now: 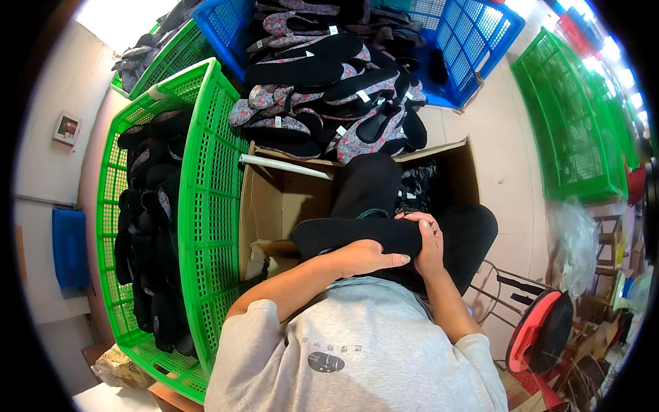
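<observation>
A black slipper (343, 237) lies crosswise over the person's lap, its long dark side facing up. The left hand (362, 258) holds it from the near side, thumb stretched along it and fingers out of sight beneath; the right hand (429, 244) closes around its right end, thumb raised and fingers curled over the far edge. Just beyond, between and around the knees, stands an open cardboard box (264, 199) with dark pieces (417, 185) inside, too shadowed to make out, and a white strip (287, 167) across its left corner. Past the box rises a heap of flowered slippers (374, 130), backed by a blue crate (473, 41). A green crate (206, 206) of dark slippers (147, 206) stands at left; a red-and-black stool (539, 329) stands at right.
</observation>
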The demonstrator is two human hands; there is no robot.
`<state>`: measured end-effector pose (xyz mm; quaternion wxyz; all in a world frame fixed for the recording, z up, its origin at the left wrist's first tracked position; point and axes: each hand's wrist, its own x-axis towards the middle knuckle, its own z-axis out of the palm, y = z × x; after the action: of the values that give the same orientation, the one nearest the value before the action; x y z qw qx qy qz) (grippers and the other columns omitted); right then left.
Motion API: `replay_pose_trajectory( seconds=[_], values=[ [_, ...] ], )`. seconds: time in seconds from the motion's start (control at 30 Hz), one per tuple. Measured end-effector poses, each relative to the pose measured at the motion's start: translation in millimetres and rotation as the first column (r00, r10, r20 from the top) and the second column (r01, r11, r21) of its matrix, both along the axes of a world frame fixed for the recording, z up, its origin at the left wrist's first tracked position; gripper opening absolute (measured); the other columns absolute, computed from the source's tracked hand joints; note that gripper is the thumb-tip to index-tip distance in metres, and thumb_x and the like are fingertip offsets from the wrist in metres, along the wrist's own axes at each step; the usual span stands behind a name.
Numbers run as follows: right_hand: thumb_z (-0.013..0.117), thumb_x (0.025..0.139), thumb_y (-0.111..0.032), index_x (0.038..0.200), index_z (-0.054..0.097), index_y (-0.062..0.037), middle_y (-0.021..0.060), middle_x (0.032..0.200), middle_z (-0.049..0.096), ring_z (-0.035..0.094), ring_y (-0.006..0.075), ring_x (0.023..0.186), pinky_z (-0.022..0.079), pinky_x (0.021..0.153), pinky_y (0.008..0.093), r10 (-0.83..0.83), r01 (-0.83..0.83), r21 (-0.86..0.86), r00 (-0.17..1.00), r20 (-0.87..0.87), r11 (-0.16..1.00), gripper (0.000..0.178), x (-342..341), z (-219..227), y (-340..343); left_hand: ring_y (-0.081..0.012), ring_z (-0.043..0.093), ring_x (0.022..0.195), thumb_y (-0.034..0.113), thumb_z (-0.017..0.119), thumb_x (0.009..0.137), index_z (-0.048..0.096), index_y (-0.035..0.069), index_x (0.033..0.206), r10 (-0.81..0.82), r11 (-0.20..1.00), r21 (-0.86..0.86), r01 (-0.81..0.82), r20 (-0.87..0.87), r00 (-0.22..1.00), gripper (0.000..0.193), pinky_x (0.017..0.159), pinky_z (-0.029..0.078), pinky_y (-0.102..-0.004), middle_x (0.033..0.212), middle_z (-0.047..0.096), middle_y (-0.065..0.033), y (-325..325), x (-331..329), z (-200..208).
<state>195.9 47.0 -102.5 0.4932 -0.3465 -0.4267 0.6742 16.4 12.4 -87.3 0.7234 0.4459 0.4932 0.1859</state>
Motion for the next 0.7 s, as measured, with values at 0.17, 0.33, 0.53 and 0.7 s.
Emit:
replay_pose_trajectory(
  seconds=[0.17,0.33,0.53,0.7],
  values=[
    [0.048,0.102,-0.024,0.105,0.063,-0.0021,0.0182,0.107,0.068,0.064,0.0231,0.102,0.049,0.096,0.0374,-0.047,0.047,-0.033,0.999,0.002,0.998,0.027,-1,-10,-1,-0.0174,0.059,0.084,0.046,0.065,0.095,0.068,-0.012,0.102,0.012,0.995,0.099,-0.015,0.026,1.000,0.058,0.077,0.049,-0.0285,0.090,0.067,-0.0123,1,13,-26],
    [0.050,0.102,-0.026,0.103,0.063,-0.0018,0.0179,0.105,0.069,0.065,0.0232,0.099,0.051,0.092,0.0362,-0.027,0.029,-0.111,1.000,0.013,0.993,0.028,3,-13,3,-0.0161,0.058,0.081,0.045,0.062,0.097,0.069,-0.011,0.094,0.126,0.991,0.038,-0.127,0.030,0.992,0.056,0.074,0.049,-0.0289,0.084,0.065,-0.0094,6,10,6],
    [0.039,0.106,-0.040,0.107,0.062,-0.0052,0.0081,0.101,0.069,0.065,0.0154,0.080,0.052,0.074,0.0298,-0.111,0.109,-0.057,0.994,-0.024,0.992,0.042,-7,19,19,-0.0142,0.055,0.073,0.047,0.066,0.094,0.071,-0.006,0.081,0.468,0.882,0.015,-0.470,0.072,0.881,0.055,0.069,0.048,-0.0304,0.073,0.061,-0.0052,5,5,23],
    [0.057,0.097,-0.038,0.120,0.057,-0.0104,-0.0006,0.079,0.058,0.037,0.0088,0.046,0.030,0.045,0.0265,0.149,-0.169,-0.233,0.984,-0.102,0.958,0.036,-20,-6,3,-0.0253,0.059,0.118,0.036,0.056,0.101,0.062,0.003,0.123,0.652,0.676,-0.479,-0.560,0.743,0.150,0.041,0.104,0.045,-0.0408,0.125,0.064,-0.0118,28,-8,105]
  ],
)
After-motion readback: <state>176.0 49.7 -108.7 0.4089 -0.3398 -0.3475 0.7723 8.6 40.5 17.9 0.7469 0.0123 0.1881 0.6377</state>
